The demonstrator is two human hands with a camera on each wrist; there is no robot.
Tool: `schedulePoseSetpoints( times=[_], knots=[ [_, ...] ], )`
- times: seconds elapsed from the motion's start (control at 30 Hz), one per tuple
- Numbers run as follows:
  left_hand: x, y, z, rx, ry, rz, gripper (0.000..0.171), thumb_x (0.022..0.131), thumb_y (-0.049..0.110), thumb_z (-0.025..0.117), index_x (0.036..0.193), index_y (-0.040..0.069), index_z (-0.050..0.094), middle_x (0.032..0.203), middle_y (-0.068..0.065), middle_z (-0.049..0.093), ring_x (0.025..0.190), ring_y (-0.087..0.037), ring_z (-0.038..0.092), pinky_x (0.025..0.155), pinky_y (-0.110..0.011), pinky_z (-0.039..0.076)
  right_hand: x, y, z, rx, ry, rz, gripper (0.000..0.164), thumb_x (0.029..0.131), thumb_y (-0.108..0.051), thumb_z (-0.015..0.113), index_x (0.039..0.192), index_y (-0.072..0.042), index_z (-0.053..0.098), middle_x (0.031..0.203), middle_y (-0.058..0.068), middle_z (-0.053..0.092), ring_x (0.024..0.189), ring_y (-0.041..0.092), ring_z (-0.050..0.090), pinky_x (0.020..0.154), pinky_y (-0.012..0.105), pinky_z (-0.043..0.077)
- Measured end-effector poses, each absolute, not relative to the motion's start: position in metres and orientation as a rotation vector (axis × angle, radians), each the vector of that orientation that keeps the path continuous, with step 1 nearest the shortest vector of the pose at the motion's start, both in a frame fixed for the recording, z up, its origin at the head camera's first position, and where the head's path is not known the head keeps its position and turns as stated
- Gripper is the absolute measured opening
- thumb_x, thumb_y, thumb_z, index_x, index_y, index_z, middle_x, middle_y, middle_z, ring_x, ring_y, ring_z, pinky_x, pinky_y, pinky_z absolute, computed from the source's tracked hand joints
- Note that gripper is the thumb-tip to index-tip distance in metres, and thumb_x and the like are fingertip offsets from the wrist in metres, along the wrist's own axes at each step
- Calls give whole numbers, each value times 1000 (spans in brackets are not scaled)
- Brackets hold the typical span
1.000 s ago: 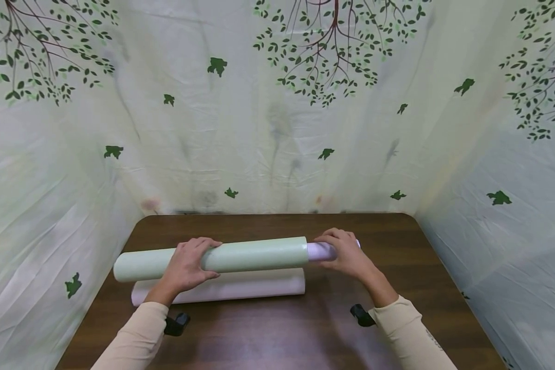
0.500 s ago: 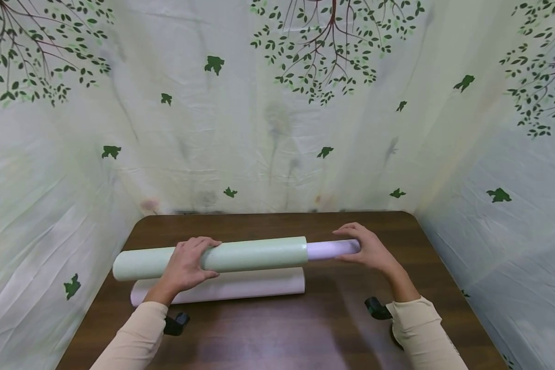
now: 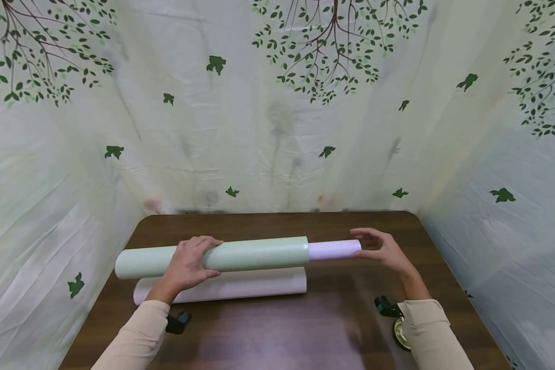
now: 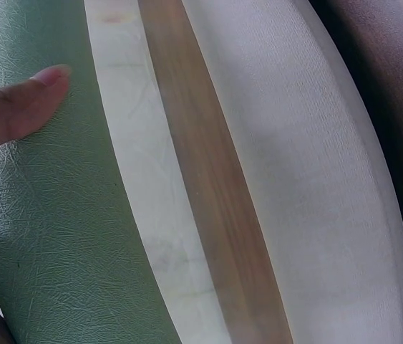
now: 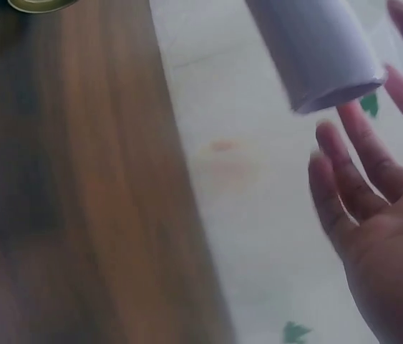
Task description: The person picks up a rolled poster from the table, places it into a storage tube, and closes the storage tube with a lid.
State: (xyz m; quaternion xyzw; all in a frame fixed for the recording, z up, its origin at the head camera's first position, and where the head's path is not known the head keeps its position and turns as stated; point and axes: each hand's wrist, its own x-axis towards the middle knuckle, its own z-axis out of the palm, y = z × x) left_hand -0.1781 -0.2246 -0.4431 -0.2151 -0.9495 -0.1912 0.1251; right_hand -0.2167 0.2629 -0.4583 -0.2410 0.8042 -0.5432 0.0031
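My left hand (image 3: 189,266) grips a long pale green roll (image 3: 259,254) from above, the thumb on its near side. In the left wrist view, the green roll (image 4: 65,208) shows a finely creased surface. Out of its right end sticks a narrower lavender roll (image 3: 334,250). Just past that free end is my right hand (image 3: 386,252), fingers spread and loosely bent; whether the thumb touches the rim I cannot tell. The right wrist view shows the lavender roll's hollow end (image 5: 337,93) near the fingers. A thicker whitish roll (image 3: 259,283) lies on the table, nearer me.
The brown wooden table (image 3: 277,329) reaches back to a pale curtain (image 3: 277,128) printed with branches and leaves. A round gold-coloured lid or tin (image 3: 400,334) lies partly hidden by the right sleeve (image 3: 435,329). Small black cameras hang at both wrists.
My right hand has slid rightward off the lavender roll to its end, its fingers loosening and baring more of the roll. The gold-coloured round thing has come into view. My left hand stays put.
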Motion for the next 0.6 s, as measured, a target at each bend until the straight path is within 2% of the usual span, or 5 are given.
schedulePoseSetpoints(
  times=[0.1, 0.17, 0.3, 0.43, 0.6],
  knots=[
    [-179, -224, -443, -628, -2761, -567, 66, 57, 19, 93, 116, 9, 65, 114, -9, 65, 108, -34, 57, 90, -56, 38, -223, 272, -475, -790, 2283, -1899, 47, 86, 5, 66, 130, 12, 50, 123, 2, 62, 106, 10, 60, 82, 25, 51],
    [-179, -224, -443, -626, -2764, -575, 66, 57, 18, 93, 116, 9, 65, 114, -9, 64, 108, -34, 57, 90, -56, 38, -224, 276, -482, -778, 2114, -2002, 45, 90, 8, 60, 132, 13, 45, 126, 3, 60, 109, 12, 58, 85, 27, 51],
    [-178, -223, -446, -622, -2775, -585, 65, 58, 18, 93, 116, 10, 65, 114, -9, 64, 108, -34, 57, 90, -56, 37, -223, 281, -496, -722, 1818, -2162, 42, 93, 12, 50, 135, 7, 47, 129, 5, 58, 113, 15, 56, 90, 28, 49],
    [-178, -223, -446, -623, -2771, -579, 65, 57, 18, 93, 116, 10, 65, 114, -9, 64, 108, -33, 57, 90, -57, 37, -221, 281, -505, -631, 1676, -2246, 41, 93, 13, 49, 131, -1, 56, 127, 4, 60, 112, 14, 57, 91, 29, 49],
    [-177, -223, -447, -619, -2770, -582, 66, 57, 18, 93, 116, 9, 65, 113, -9, 64, 107, -33, 57, 90, -57, 37, -221, 280, -511, -602, 1616, -2273, 39, 92, 11, 51, 127, -3, 60, 121, 3, 61, 108, 16, 59, 91, 33, 51]
  ],
)
